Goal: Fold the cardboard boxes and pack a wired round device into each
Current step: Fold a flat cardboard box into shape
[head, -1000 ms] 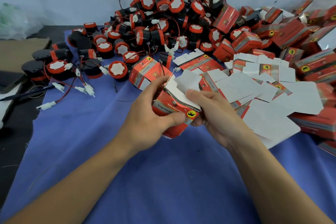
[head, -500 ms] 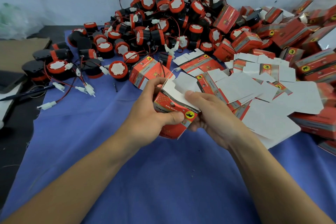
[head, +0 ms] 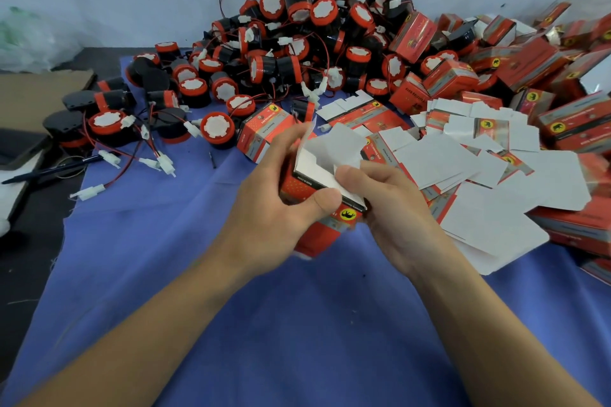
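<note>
A small red cardboard box [head: 319, 235] with a yellow animal logo is held above the blue cloth between both hands. My left hand [head: 274, 208] grips its left side, thumb across the front edge. My right hand [head: 390, 208] holds the right side, with its thumb pressing on a white flap [head: 334, 149] that stands open at the top. A heap of round red-and-black wired devices [head: 297, 43] lies beyond the box. Flat unfolded box blanks [head: 463, 175] are spread to the right.
Finished red boxes [head: 545, 76] are piled at the right and back right. One folded box [head: 264, 132] stands just behind my hands. Loose devices with white connectors [head: 109, 129] lie at the left. A pen [head: 49, 172] and brown cardboard [head: 36, 92] sit off the cloth at the left.
The box has turned slightly in my hands and its white top flaps have been pushed further down and back. Both hands stayed in about the same place.
</note>
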The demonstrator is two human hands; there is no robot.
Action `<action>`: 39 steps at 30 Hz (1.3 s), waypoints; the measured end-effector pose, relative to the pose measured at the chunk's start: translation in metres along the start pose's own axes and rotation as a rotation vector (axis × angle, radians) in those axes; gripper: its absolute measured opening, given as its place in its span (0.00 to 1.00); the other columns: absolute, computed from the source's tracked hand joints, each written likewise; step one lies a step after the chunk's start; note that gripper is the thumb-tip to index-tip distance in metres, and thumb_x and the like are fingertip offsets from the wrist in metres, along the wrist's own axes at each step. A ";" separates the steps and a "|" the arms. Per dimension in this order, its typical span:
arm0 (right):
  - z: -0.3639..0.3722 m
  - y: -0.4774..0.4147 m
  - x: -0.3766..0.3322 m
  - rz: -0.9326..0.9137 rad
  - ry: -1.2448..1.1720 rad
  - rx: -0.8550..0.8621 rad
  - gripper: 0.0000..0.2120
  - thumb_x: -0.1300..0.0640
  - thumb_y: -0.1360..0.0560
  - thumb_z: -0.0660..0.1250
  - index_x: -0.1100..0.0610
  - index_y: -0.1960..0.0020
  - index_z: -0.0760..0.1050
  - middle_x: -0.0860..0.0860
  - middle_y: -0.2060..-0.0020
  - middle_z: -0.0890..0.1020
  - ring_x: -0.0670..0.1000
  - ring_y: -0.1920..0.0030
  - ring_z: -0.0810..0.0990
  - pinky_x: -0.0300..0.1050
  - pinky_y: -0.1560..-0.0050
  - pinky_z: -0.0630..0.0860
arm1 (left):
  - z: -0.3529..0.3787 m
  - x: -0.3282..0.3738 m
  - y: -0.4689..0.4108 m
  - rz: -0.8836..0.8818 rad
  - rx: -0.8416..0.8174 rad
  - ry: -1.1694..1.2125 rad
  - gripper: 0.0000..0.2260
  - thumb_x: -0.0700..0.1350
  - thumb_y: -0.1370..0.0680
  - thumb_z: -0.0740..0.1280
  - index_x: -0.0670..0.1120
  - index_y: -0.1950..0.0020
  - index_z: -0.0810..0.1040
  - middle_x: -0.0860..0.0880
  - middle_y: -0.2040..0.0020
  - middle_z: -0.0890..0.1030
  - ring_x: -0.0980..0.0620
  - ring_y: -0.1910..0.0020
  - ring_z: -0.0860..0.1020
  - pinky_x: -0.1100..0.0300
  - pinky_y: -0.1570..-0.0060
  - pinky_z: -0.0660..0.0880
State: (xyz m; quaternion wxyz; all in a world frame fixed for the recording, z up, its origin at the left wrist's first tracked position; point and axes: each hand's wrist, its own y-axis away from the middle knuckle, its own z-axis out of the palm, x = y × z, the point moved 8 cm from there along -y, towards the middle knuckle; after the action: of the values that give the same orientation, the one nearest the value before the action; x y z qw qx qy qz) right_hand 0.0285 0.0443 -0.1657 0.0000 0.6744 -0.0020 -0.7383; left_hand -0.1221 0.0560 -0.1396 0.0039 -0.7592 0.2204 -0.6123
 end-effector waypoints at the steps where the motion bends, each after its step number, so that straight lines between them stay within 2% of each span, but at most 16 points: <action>1: -0.001 0.001 -0.008 -0.068 -0.014 0.033 0.09 0.52 0.23 0.71 0.56 0.52 0.86 0.62 0.56 0.85 0.59 0.56 0.84 0.57 0.53 0.81 | -0.001 0.006 0.002 0.063 0.029 -0.065 0.32 0.59 0.29 0.73 0.74 0.28 0.64 0.68 0.35 0.78 0.64 0.38 0.79 0.71 0.45 0.76; 3: -0.009 0.003 -0.022 -0.215 0.029 0.132 0.09 0.56 0.24 0.72 0.62 0.56 0.83 0.64 0.62 0.82 0.62 0.62 0.80 0.56 0.61 0.79 | 0.000 0.013 0.003 0.166 0.056 -0.195 0.34 0.58 0.27 0.71 0.74 0.25 0.60 0.70 0.30 0.73 0.67 0.33 0.74 0.73 0.42 0.72; 5: -0.017 0.005 -0.029 -0.311 0.165 0.242 0.11 0.60 0.24 0.71 0.58 0.65 0.79 0.60 0.71 0.75 0.61 0.68 0.72 0.52 0.69 0.71 | 0.008 0.006 0.003 0.124 -0.016 -0.111 0.29 0.59 0.25 0.68 0.73 0.25 0.64 0.67 0.29 0.73 0.62 0.31 0.75 0.62 0.38 0.76; 6: -0.018 0.006 -0.029 -0.328 0.234 0.273 0.16 0.62 0.24 0.71 0.53 0.69 0.78 0.53 0.74 0.73 0.54 0.71 0.69 0.48 0.71 0.67 | 0.010 -0.002 0.003 0.040 -0.045 0.032 0.25 0.60 0.25 0.67 0.73 0.28 0.69 0.63 0.30 0.77 0.58 0.33 0.77 0.57 0.38 0.77; 8: -0.011 0.006 -0.026 -0.309 0.319 0.257 0.21 0.66 0.24 0.71 0.47 0.71 0.78 0.48 0.76 0.73 0.46 0.71 0.67 0.41 0.70 0.65 | 0.007 -0.016 0.002 -0.136 0.009 0.265 0.15 0.63 0.25 0.63 0.69 0.40 0.81 0.56 0.40 0.85 0.56 0.43 0.84 0.58 0.46 0.80; 11: 0.002 0.009 -0.022 -0.299 0.440 0.241 0.20 0.64 0.23 0.71 0.41 0.65 0.81 0.50 0.71 0.79 0.51 0.70 0.70 0.36 0.71 0.65 | -0.002 -0.026 0.000 -0.288 0.122 0.322 0.13 0.59 0.24 0.62 0.60 0.55 0.87 0.52 0.53 0.88 0.56 0.56 0.85 0.62 0.58 0.81; 15: 0.004 0.013 -0.023 -0.317 0.505 0.292 0.14 0.62 0.22 0.72 0.42 0.55 0.85 0.39 0.67 0.82 0.41 0.68 0.76 0.31 0.69 0.69 | 0.001 -0.033 -0.004 -0.355 0.035 0.455 0.10 0.50 0.26 0.65 0.56 0.53 0.87 0.46 0.51 0.87 0.49 0.54 0.84 0.56 0.57 0.82; 19: -0.001 0.012 -0.022 -0.306 0.530 0.352 0.19 0.62 0.23 0.71 0.41 0.67 0.77 0.34 0.73 0.78 0.39 0.68 0.76 0.28 0.69 0.67 | 0.002 -0.030 -0.007 -0.296 -0.006 0.542 0.11 0.37 0.23 0.68 0.51 0.49 0.86 0.51 0.50 0.86 0.51 0.53 0.85 0.59 0.54 0.83; 22: 0.003 0.013 -0.024 -0.319 0.557 0.339 0.21 0.62 0.24 0.72 0.41 0.70 0.74 0.40 0.74 0.76 0.44 0.70 0.72 0.32 0.70 0.64 | 0.002 -0.031 -0.005 -0.296 0.011 0.416 0.15 0.34 0.25 0.68 0.50 0.44 0.84 0.50 0.50 0.87 0.51 0.53 0.85 0.58 0.54 0.82; 24: 0.005 0.009 -0.021 -0.293 0.491 0.247 0.17 0.62 0.23 0.71 0.42 0.65 0.80 0.43 0.72 0.78 0.46 0.70 0.72 0.38 0.69 0.68 | -0.002 -0.030 -0.005 -0.279 0.045 0.363 0.17 0.30 0.24 0.65 0.50 0.49 0.86 0.47 0.52 0.87 0.49 0.55 0.85 0.58 0.58 0.82; 26: 0.005 0.003 -0.013 -0.183 0.275 0.102 0.08 0.57 0.22 0.70 0.51 0.57 0.87 0.45 0.72 0.77 0.45 0.69 0.71 0.37 0.66 0.69 | -0.011 -0.031 -0.005 -0.284 0.132 0.361 0.20 0.28 0.23 0.64 0.50 0.57 0.88 0.45 0.54 0.88 0.47 0.56 0.85 0.56 0.59 0.83; 29: 0.000 -0.001 -0.002 -0.039 0.207 0.025 0.20 0.41 0.23 0.69 0.58 0.52 0.87 0.52 0.73 0.74 0.47 0.68 0.70 0.39 0.61 0.70 | -0.010 -0.033 -0.003 -0.284 0.149 0.405 0.20 0.30 0.22 0.64 0.48 0.63 0.89 0.44 0.55 0.88 0.46 0.55 0.87 0.55 0.58 0.84; 32: 0.008 -0.001 0.005 0.030 0.299 -0.084 0.14 0.45 0.21 0.69 0.53 0.53 0.87 0.52 0.63 0.85 0.51 0.65 0.78 0.38 0.63 0.74 | -0.007 -0.032 -0.001 -0.225 0.133 0.391 0.15 0.36 0.27 0.63 0.47 0.65 0.88 0.46 0.54 0.87 0.48 0.52 0.85 0.57 0.58 0.81; 35: 0.014 0.001 0.009 0.078 0.388 -0.182 0.14 0.45 0.18 0.66 0.52 0.52 0.86 0.47 0.66 0.83 0.45 0.68 0.75 0.33 0.67 0.71 | -0.008 -0.034 -0.001 -0.182 0.100 0.414 0.11 0.43 0.35 0.65 0.45 0.65 0.87 0.47 0.50 0.87 0.49 0.50 0.84 0.58 0.56 0.81; 37: 0.013 0.001 0.006 0.067 0.410 -0.180 0.13 0.47 0.18 0.66 0.51 0.51 0.86 0.52 0.64 0.85 0.50 0.67 0.77 0.40 0.65 0.73 | -0.006 -0.034 0.000 -0.168 0.054 0.443 0.12 0.48 0.38 0.67 0.45 0.63 0.87 0.45 0.51 0.86 0.47 0.51 0.84 0.56 0.56 0.82; 39: 0.013 0.002 0.004 0.046 0.421 -0.161 0.12 0.49 0.18 0.66 0.52 0.51 0.86 0.57 0.61 0.85 0.61 0.61 0.82 0.53 0.59 0.78 | -0.002 -0.032 0.001 -0.185 0.001 0.440 0.11 0.43 0.39 0.70 0.48 0.59 0.88 0.44 0.52 0.86 0.45 0.54 0.85 0.54 0.59 0.82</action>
State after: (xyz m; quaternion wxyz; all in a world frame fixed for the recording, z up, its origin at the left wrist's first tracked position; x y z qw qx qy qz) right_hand 0.0155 0.0425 -0.1685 0.0712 0.8112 0.0415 -0.5789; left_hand -0.1294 0.0663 -0.1692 -0.1000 -0.6246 0.1453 -0.7608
